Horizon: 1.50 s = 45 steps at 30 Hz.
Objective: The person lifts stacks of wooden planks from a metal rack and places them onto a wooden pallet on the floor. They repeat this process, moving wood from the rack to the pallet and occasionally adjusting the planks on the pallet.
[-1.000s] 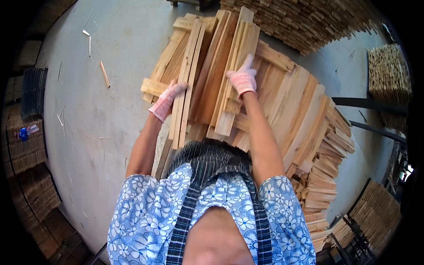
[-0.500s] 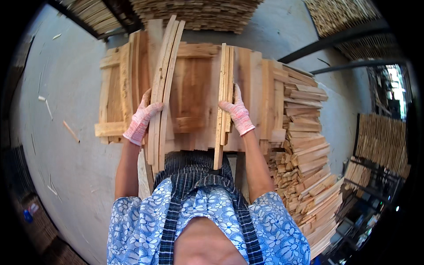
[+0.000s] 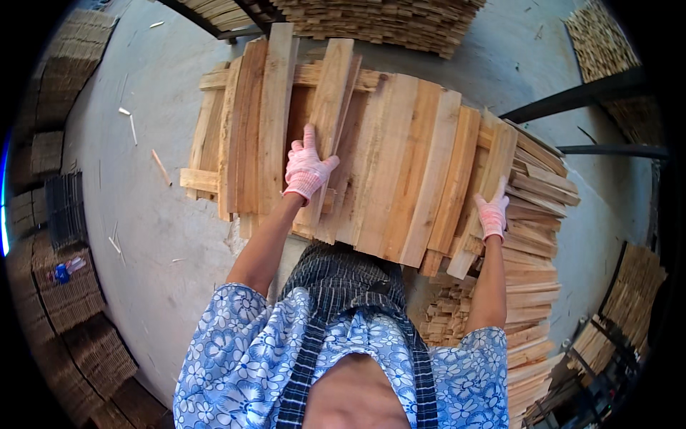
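Wooden slats (image 3: 396, 164) lie side by side across a low work surface in front of me. My left hand (image 3: 309, 171), in a pink-and-white knitted glove, rests on a slat (image 3: 332, 79) left of the middle, its fingers spread and stretched out. Beneath that slat, another one shows along its right edge. Over at the right end of the row, my right hand (image 3: 491, 216), gloved alike, touches a slanted slat (image 3: 493, 168) with thumb and fingers apart. Part of the right hand's fingers is hard to make out.
Crosswise wooden pieces (image 3: 199, 179) show under the row's left end. A large heap of loose slats (image 3: 532, 286) lies to my right. Stacked wood (image 3: 386, 21) stands beyond, with dark metal bars (image 3: 572, 96) at far right. Scraps (image 3: 161, 168) litter the grey floor (image 3: 143, 236).
The two bundles of slats that I held upraised are down on the row. My left hand has its fingers spread on one; my right hand has moved right, to the row's end.
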Available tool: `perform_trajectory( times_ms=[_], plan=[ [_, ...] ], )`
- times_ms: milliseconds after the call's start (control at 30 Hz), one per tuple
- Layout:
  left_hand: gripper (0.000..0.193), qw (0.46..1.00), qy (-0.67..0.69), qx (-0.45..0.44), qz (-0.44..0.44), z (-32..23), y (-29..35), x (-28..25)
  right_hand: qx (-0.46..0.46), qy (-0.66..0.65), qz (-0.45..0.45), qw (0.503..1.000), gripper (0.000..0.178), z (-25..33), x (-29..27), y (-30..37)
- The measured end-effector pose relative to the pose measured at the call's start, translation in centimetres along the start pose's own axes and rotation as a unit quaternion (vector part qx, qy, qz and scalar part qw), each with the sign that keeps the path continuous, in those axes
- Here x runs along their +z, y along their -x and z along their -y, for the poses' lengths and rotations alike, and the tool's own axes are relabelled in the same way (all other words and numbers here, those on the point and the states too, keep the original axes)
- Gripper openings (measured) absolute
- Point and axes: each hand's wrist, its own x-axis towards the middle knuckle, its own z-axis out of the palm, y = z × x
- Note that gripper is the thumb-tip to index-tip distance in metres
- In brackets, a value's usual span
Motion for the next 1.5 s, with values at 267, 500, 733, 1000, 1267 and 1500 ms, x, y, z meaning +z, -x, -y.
perform_trajectory(
  times_ms=[267,500,733,1000,1267,1500],
  plan=[
    [0.112,0.992,0.102,0.046,0.059,2.2,-1.6,0.0,-0.024,0.029,-0.039,0.999,0.094,2.6,4.1,2.4],
    [0.096,0.9,0.425,0.098,0.021,1.9,0.8,-1.1,-0.026,-0.001,-0.08,0.996,0.092,8.4,1.6,4.2],
    [0.094,0.815,0.567,0.121,0.003,8.4,5.1,-7.6,-0.177,-0.438,0.096,0.876,0.083,27.2,7.3,10.0],
    [0.092,0.709,0.697,0.095,0.06,11.1,6.8,-10.1,-0.274,-0.404,0.129,0.863,0.085,39.7,14.3,15.2],
    [0.095,0.813,0.581,0.016,-0.016,15.7,5.6,-10.8,-0.247,-0.169,-0.005,0.954,0.081,40.9,14.8,12.1],
    [0.096,0.947,0.31,0.037,-0.081,15.8,-2.3,-9.1,-0.151,-0.05,0.063,0.985,0.094,43.6,16.8,11.2]
  ],
)
